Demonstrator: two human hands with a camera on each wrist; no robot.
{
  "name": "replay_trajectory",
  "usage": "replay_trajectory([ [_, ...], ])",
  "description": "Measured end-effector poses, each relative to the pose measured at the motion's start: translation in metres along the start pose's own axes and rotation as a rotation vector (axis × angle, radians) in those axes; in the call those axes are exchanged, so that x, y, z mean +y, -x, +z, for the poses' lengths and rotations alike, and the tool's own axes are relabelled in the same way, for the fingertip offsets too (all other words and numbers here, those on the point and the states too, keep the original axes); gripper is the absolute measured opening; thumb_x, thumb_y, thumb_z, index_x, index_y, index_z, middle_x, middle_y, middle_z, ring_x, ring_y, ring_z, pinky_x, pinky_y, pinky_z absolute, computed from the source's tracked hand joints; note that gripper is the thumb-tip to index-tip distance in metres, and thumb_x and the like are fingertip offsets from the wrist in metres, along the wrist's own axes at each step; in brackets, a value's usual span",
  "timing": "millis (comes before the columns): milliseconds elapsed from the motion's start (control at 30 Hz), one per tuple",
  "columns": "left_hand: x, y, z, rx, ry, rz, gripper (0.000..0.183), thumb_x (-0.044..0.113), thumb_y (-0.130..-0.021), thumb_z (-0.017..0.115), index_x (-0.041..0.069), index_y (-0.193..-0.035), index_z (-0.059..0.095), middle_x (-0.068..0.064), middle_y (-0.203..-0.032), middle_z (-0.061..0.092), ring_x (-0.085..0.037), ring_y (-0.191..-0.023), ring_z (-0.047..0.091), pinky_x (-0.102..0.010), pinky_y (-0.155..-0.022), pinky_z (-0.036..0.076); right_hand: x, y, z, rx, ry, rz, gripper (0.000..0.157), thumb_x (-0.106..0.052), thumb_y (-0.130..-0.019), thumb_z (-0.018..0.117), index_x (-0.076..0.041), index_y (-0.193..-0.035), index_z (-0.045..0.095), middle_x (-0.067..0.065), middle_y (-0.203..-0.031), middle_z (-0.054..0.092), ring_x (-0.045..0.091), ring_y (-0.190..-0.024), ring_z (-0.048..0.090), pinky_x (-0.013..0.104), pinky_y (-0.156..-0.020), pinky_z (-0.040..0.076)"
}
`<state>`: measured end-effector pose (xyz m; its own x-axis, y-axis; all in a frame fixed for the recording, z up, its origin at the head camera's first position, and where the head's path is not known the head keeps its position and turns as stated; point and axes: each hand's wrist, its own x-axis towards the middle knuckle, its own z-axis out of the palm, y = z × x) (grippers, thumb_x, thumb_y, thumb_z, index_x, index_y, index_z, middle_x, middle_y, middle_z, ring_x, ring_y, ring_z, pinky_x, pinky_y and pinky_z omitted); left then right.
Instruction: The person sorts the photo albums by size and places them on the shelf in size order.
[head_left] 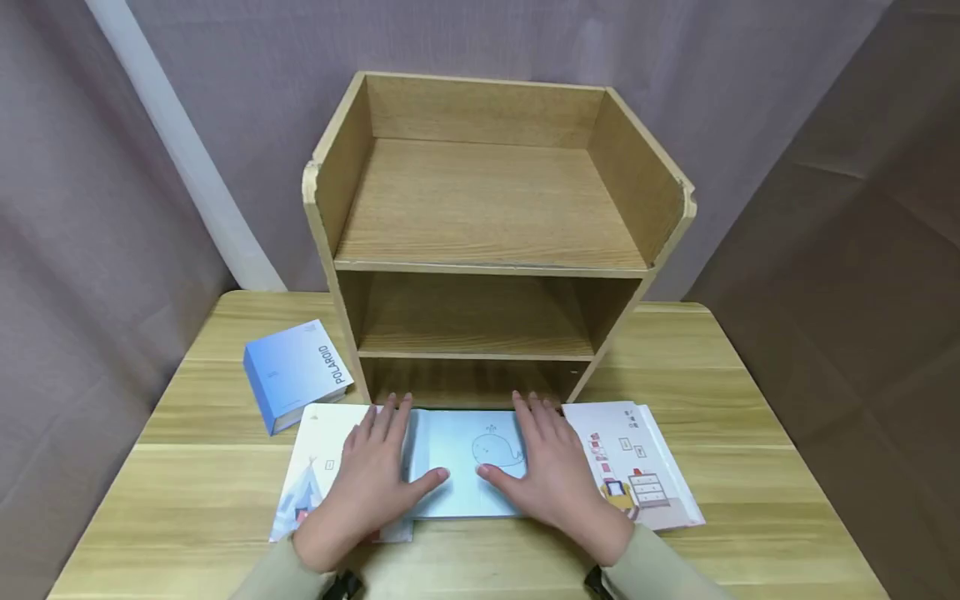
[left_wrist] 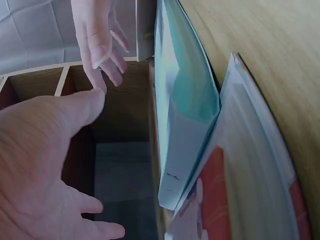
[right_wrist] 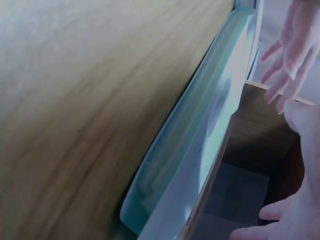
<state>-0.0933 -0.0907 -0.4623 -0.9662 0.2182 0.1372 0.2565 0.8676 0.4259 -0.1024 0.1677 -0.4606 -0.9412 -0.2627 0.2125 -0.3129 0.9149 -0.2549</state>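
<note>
A light blue book with a whale drawing lies flat on the table, just before the wooden shelf unit. Left of it is a white book with a tent picture; to the right is another white book with a picture of drawers. My left hand is over the seam between the tent book and the blue book, fingers straight, thumb pointing inward. Mirroring it, my right hand spans the blue book's right edge and the drawer-picture book. Both wrist views show the hands with fingers extended and nothing gripped.
The wooden shelf unit rises behind the books, with bare shelves. A thick blue box-like book marked POLAROID lies at the left of the table. Grey curtains hang at the back and sides.
</note>
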Motion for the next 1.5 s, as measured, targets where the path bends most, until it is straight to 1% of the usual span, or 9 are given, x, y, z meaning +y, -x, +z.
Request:
replay_trajectory([
  [200, 0.003, 0.0, -0.008, -0.095, 0.32, -0.068, 0.115, 0.066, -0.074, 0.071, 0.012, -0.156, 0.011, -0.019, -0.155, 0.023, -0.035, -0.139, 0.026, -0.055, -0.108, 0.032, 0.0, 0.004, -0.008, -0.078, -0.276, 0.214, 0.118, -0.084, -0.067, 0.06, -0.017, -0.155, 0.019, 0.013, -0.153, 0.031, 0.034, -0.137, 0.031, 0.058, -0.105, 0.034],
  [300, 0.004, 0.001, -0.012, -0.129, 0.401, -0.103, 0.116, 0.063, -0.074, 0.074, 0.013, -0.156, 0.009, -0.018, -0.155, 0.022, -0.033, -0.14, 0.025, -0.054, -0.109, 0.03, 0.001, 0.009, -0.012, -0.104, -0.347, 0.287, 0.12, -0.083, -0.065, 0.061, -0.017, -0.155, 0.015, 0.015, -0.151, 0.031, 0.034, -0.137, 0.031, 0.059, -0.104, 0.035],
  [400, 0.004, 0.002, -0.013, -0.156, 0.447, -0.124, 0.117, 0.059, -0.073, 0.077, 0.014, -0.156, 0.008, -0.017, -0.155, 0.024, -0.032, -0.138, 0.029, -0.052, -0.109, 0.031, 0.001, 0.013, -0.013, -0.12, -0.376, 0.315, 0.121, -0.082, -0.066, 0.063, -0.015, -0.154, 0.014, 0.019, -0.147, 0.033, 0.035, -0.134, 0.033, 0.058, -0.104, 0.035],
  [533, 0.004, 0.003, -0.014, -0.197, 0.521, -0.128, 0.118, 0.052, -0.073, 0.081, 0.011, -0.156, 0.008, -0.02, -0.154, 0.024, -0.035, -0.135, 0.035, -0.051, -0.108, 0.033, 0.002, 0.016, -0.012, -0.128, -0.375, 0.334, 0.121, -0.08, -0.067, 0.064, -0.009, -0.153, 0.016, 0.022, -0.143, 0.033, 0.035, -0.131, 0.034, 0.055, -0.105, 0.034],
  [733, 0.007, 0.004, -0.013, -0.244, 0.566, -0.132, 0.117, 0.044, -0.074, 0.083, 0.007, -0.155, 0.007, -0.026, -0.154, 0.019, -0.037, -0.14, 0.022, -0.053, -0.112, 0.024, 0.006, 0.02, -0.01, -0.124, -0.329, 0.342, 0.118, -0.071, -0.071, 0.07, 0.005, -0.148, 0.022, 0.029, -0.139, 0.034, 0.039, -0.129, 0.035, 0.054, -0.106, 0.033],
  [933, 0.007, 0.001, -0.012, -0.24, 0.579, -0.153, 0.116, 0.041, -0.075, 0.083, 0.006, -0.155, 0.006, -0.027, -0.153, 0.019, -0.039, -0.14, 0.021, -0.053, -0.112, 0.022, 0.005, 0.023, -0.006, -0.125, -0.274, 0.304, 0.112, -0.059, -0.074, 0.075, 0.014, -0.142, 0.025, 0.037, -0.134, 0.038, 0.045, -0.127, 0.037, 0.055, -0.105, 0.034],
  [1200, 0.007, -0.005, -0.01, -0.211, 0.651, -0.2, 0.107, 0.033, -0.077, 0.083, -0.002, -0.152, 0.013, -0.029, -0.147, 0.029, -0.041, -0.133, 0.035, -0.053, -0.108, 0.032, 0.004, 0.023, 0.001, -0.171, -0.241, 0.3, 0.112, -0.052, -0.073, 0.079, 0.018, -0.141, 0.025, 0.04, -0.134, 0.04, 0.05, -0.127, 0.037, 0.056, -0.104, 0.036],
  [1400, 0.001, -0.012, -0.013, -0.21, 0.784, -0.329, 0.095, 0.023, -0.08, 0.081, -0.011, -0.146, 0.022, -0.032, -0.141, 0.04, -0.041, -0.125, 0.047, -0.049, -0.101, 0.043, 0.006, 0.022, 0.005, -0.177, -0.225, 0.272, 0.111, -0.048, -0.073, 0.081, 0.021, -0.14, 0.025, 0.042, -0.135, 0.038, 0.054, -0.128, 0.033, 0.055, -0.108, 0.031],
  [1500, -0.002, -0.014, -0.014, -0.227, 0.794, -0.34, 0.087, 0.02, -0.081, 0.079, -0.015, -0.142, 0.028, -0.028, -0.131, 0.052, -0.035, -0.117, 0.055, -0.044, -0.096, 0.048, 0.007, 0.023, 0.006, -0.184, -0.219, 0.264, 0.111, -0.048, -0.073, 0.081, 0.021, -0.14, 0.025, 0.042, -0.136, 0.037, 0.054, -0.129, 0.031, 0.056, -0.108, 0.03],
])
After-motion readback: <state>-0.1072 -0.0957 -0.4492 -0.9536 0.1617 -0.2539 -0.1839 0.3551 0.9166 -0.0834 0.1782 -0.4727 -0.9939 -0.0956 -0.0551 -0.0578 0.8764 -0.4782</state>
